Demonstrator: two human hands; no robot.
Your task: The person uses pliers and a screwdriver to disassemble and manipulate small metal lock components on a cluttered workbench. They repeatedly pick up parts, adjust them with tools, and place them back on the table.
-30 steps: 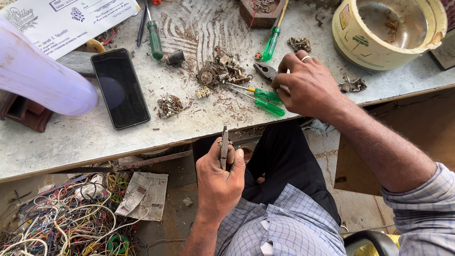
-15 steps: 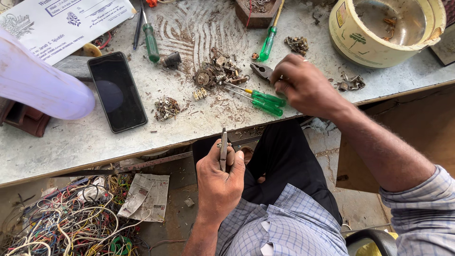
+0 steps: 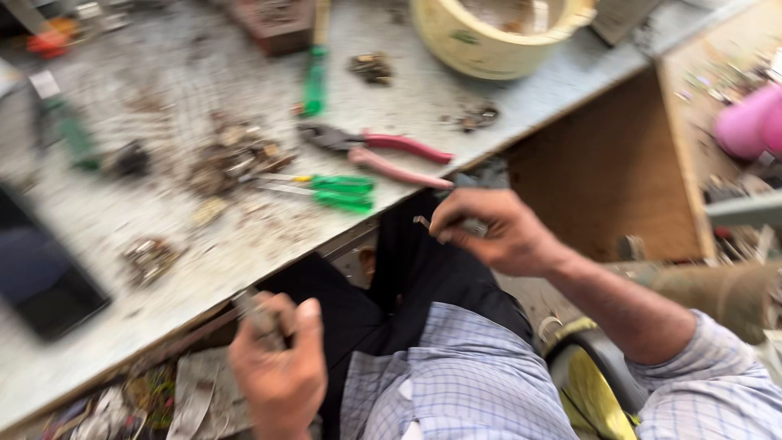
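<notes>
While the left hand grips a tool, right hand fingers clench something small (blurred).

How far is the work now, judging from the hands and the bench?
Done, it seems: piles of scrap bits lie on the bench, and the pliers are laid down there. In hand: the left hand grips a small tool below the bench edge; the right hand pinches a small metal piece. Left: cannot tell, the picture is blurred.

Small grey metal tool, blurred, upright in fist below bench edge; tiny metal piece, pinched at fingertips
</notes>
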